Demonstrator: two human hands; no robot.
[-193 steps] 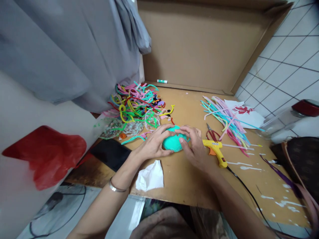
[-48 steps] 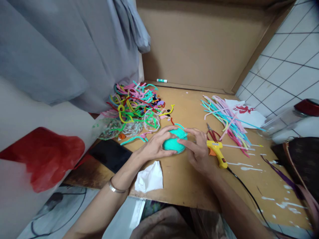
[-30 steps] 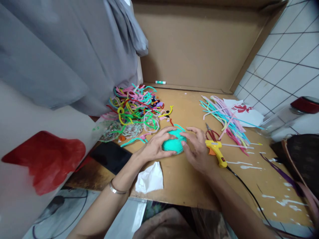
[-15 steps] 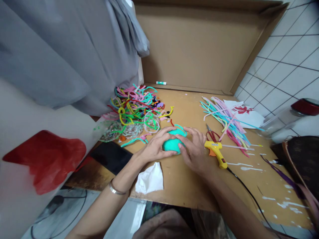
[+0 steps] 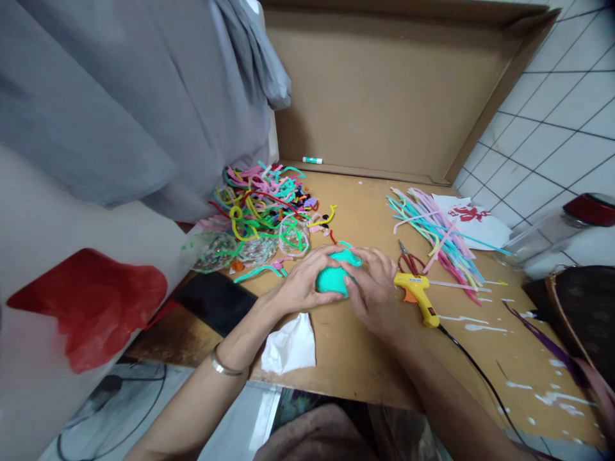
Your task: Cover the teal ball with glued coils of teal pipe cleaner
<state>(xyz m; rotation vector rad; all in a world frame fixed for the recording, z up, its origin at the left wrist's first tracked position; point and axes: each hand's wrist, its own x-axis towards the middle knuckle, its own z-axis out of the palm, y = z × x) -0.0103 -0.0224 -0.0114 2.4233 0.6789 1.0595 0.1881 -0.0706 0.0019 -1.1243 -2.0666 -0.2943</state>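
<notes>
A rounded turquoise fuzzy piece (image 5: 331,280), seemingly made of pipe cleaners, lies between my two hands over the table. My left hand (image 5: 307,278) curls round its left side, thumb along the near edge. From the right, my right hand (image 5: 373,285) presses its fingers and thumb against the piece. A turquoise strand sticks out at its far edge; the underside is hidden. To the right of my right hand lies a yellow glue gun (image 5: 417,294), with red-handled pliers (image 5: 409,261) just behind it. A crumpled white tissue (image 5: 291,346) is near my left wrist.
Tangled coloured pipe cleaners (image 5: 262,198) heap up at the back left, straight ones (image 5: 432,224) at the back right. A black flat object (image 5: 216,302) lies left. A glue stick (image 5: 312,160), clear bottle (image 5: 542,234) and brown bag (image 5: 581,314) border the table (image 5: 355,365). The glue gun's cord trails right.
The view has shifted very slightly. Both hands stay on the turquoise piece, with only a tiny shift of the fingers.
</notes>
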